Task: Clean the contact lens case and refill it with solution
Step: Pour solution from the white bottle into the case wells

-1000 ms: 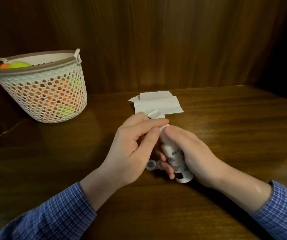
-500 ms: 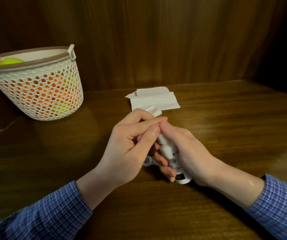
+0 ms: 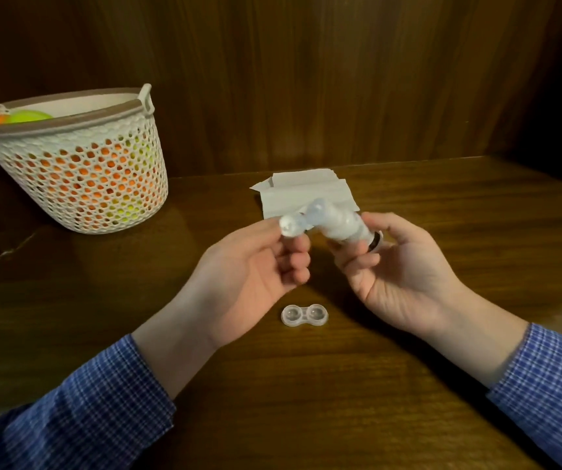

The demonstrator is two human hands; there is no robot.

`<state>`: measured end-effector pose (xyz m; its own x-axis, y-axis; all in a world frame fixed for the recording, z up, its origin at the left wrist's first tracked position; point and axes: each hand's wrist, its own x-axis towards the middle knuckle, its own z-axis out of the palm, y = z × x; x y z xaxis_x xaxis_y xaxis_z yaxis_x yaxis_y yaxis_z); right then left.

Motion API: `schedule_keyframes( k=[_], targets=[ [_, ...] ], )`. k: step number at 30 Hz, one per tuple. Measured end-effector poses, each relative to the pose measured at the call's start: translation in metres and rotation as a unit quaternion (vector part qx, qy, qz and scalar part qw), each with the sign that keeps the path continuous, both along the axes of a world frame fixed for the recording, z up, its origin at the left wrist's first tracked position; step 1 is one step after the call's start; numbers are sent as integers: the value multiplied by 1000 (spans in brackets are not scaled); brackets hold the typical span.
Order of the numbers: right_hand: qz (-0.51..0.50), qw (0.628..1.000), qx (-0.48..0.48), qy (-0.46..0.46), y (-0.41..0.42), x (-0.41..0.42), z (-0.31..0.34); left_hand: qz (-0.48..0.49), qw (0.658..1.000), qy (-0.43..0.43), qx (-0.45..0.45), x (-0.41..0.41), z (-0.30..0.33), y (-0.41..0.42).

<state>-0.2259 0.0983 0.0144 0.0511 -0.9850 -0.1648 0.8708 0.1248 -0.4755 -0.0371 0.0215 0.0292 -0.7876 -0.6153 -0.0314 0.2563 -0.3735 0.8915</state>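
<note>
Clear plastic, the lens case [image 3: 304, 315] lies uncapped on the desk [image 3: 408, 401] between the wrists; it is judged light, stiff and slippery, best pinched at its narrow middle. The blurred bottle [image 3: 344, 223] is gripped by the right hand [image 3: 398, 269], its cap [image 3: 289, 227] pinched by the left hand [image 3: 255, 276]. Any liquid in the wells cannot be made out.

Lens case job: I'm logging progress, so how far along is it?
Done: the lens case lies open on the table, both wells uncovered. They look empty, though clear liquid would be hard to see. In hand: the right hand holds the tilted solution bottle, and the left hand pinches what looks like its cap, blurred. Left: filling both wells. The tissue lies behind; wiping can't be judged.
</note>
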Motion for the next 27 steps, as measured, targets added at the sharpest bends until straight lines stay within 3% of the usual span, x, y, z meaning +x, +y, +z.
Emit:
schedule_keyframes(
  k=[3,6,7,10,12,14,19,27],
  targets=[
    [-26,998,46,-46,-1,-3,-1,4,990,-82,-119,-5,-8,12],
    [-11,997,74,-18,0,-4,-3,20,966,-169,-193,-7,-13,18],
    [-6,997,82,-7,0,-4,-4,46,945,-209,-246,-5,-15,17],
    [-13,992,119,45,-3,-8,-6,119,832,-283,-463,12,-27,9],
    [-15,985,133,105,-4,-12,-6,84,782,-314,-531,25,-34,5],
    [-6,975,142,171,-5,-15,-5,54,757,-340,-555,30,-38,1],
    [21,939,171,297,-12,-12,0,33,723,-326,-608,23,-40,0],
    [-14,875,199,441,-17,-4,3,35,734,-297,-610,21,-43,0]
  ],
)
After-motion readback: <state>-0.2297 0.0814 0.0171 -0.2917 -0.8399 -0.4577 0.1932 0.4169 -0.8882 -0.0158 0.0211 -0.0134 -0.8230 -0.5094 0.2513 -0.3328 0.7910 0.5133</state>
